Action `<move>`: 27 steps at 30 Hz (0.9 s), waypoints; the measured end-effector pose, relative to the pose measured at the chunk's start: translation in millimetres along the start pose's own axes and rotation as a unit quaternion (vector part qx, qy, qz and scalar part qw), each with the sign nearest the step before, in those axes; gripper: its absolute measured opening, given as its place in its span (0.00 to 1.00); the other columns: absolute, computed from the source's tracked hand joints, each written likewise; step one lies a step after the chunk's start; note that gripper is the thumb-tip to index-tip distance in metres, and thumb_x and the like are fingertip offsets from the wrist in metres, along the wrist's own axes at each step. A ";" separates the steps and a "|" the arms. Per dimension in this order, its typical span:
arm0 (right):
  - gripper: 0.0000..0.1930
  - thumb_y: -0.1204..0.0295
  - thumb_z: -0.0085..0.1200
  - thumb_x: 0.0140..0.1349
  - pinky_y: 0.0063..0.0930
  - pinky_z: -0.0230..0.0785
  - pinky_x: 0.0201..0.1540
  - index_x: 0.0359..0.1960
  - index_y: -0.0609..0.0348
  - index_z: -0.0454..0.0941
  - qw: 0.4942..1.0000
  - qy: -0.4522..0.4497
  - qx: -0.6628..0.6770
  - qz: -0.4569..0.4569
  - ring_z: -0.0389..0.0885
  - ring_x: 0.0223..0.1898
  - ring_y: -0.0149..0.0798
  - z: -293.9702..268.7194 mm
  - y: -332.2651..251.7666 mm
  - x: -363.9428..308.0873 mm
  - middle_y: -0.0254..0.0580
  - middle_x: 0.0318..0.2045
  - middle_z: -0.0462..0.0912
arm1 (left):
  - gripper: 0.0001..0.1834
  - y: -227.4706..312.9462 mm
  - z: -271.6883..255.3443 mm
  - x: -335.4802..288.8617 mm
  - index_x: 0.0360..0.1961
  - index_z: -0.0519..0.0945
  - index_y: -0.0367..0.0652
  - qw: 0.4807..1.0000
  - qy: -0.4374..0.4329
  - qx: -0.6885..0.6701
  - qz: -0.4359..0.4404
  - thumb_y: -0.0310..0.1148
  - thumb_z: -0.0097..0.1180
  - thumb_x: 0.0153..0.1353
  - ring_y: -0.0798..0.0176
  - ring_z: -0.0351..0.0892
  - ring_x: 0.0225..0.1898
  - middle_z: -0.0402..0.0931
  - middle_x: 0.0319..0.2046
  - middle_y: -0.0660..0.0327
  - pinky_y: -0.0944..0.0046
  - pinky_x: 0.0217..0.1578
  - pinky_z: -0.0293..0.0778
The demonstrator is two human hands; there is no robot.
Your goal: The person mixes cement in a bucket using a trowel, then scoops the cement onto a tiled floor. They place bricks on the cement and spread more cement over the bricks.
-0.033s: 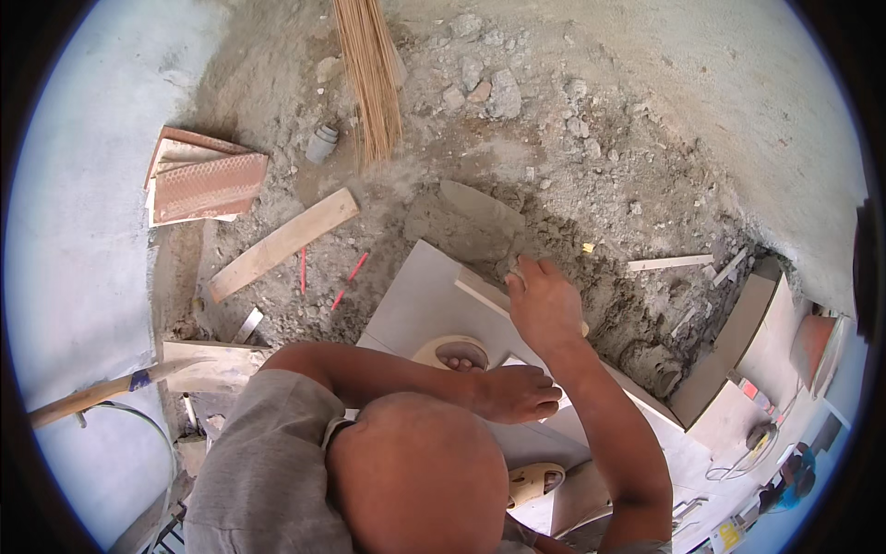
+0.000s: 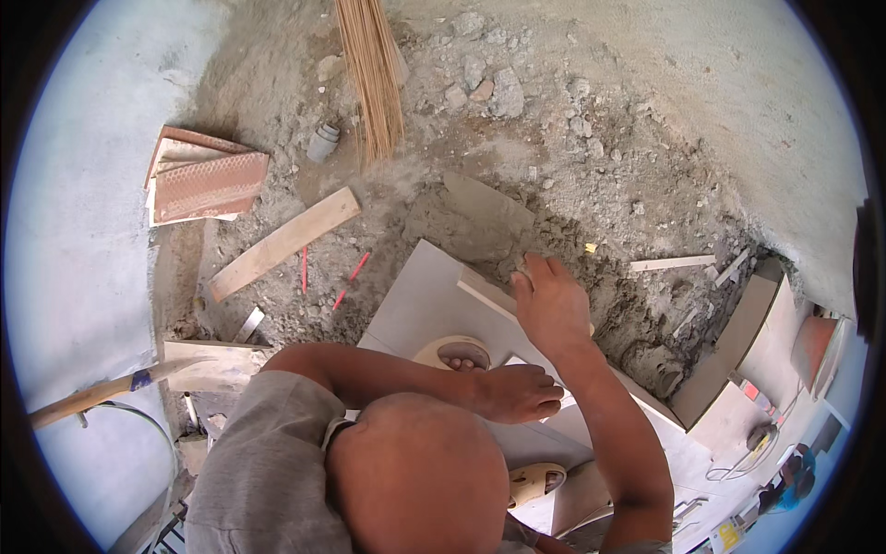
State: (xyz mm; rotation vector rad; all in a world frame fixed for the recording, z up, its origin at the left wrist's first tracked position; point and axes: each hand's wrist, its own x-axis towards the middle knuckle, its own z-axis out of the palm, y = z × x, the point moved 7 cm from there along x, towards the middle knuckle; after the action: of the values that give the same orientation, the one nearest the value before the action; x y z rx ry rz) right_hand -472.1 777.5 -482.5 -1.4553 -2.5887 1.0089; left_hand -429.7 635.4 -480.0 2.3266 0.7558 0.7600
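Rubble (image 2: 507, 92) strews the floor (image 2: 572, 69); pale tiles (image 2: 415, 286) already lie beneath you, while floor ahead remains untiled. Your right hand (image 2: 555, 309) seems wrapped around a trowel (image 2: 491, 205) on the mortar (image 2: 430, 220); your left hand (image 2: 517, 393) curls loosely, contents hidden. Since earlier, right hand and trowel shift slightly rightward.

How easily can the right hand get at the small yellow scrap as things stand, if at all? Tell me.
Probably yes: the small yellow scrap lies near the right hand, with only rough mortar between, though that hand seems taken up with a trowel.
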 end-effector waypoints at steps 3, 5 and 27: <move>0.15 0.64 0.53 0.66 0.53 0.75 0.42 0.46 0.63 0.79 1.000 0.008 0.003 0.010 0.82 0.39 0.63 -29.6 18.2 9.2 0.60 0.36 0.83 | 0.13 -10.1 -7.5 -2.3 0.40 0.75 0.39 0.999 -0.035 -0.003 -0.025 0.33 0.56 0.54 0.61 0.76 0.42 0.71 0.40 0.60 0.61 0.41 0.76; 0.15 0.63 0.52 0.67 0.54 0.74 0.42 0.45 0.62 0.79 0.997 -0.053 -0.026 0.055 0.82 0.39 0.63 -32.3 34.9 17.1 0.61 0.35 0.83 | 0.13 -12.4 -7.9 -1.8 0.40 0.75 0.39 0.999 -0.038 -0.008 -0.034 0.33 0.56 0.54 0.62 0.77 0.42 0.71 0.40 0.60 0.61 0.41 0.76; 0.13 0.68 0.52 0.61 0.45 0.79 0.48 0.37 0.61 0.86 0.951 -0.262 -0.163 0.008 0.86 0.45 0.54 -7.5 5.4 39.8 0.54 0.38 0.87 | 0.12 -15.4 -17.6 4.6 0.39 0.76 0.41 0.997 -0.043 0.021 -0.056 0.32 0.56 0.54 0.63 0.75 0.36 0.69 0.37 0.61 0.61 0.36 0.73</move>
State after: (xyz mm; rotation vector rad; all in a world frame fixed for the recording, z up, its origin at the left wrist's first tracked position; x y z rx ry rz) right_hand -488.4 814.0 -491.1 -1.4202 -3.2572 1.1448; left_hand -443.2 654.7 -476.7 2.3157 0.8633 0.5972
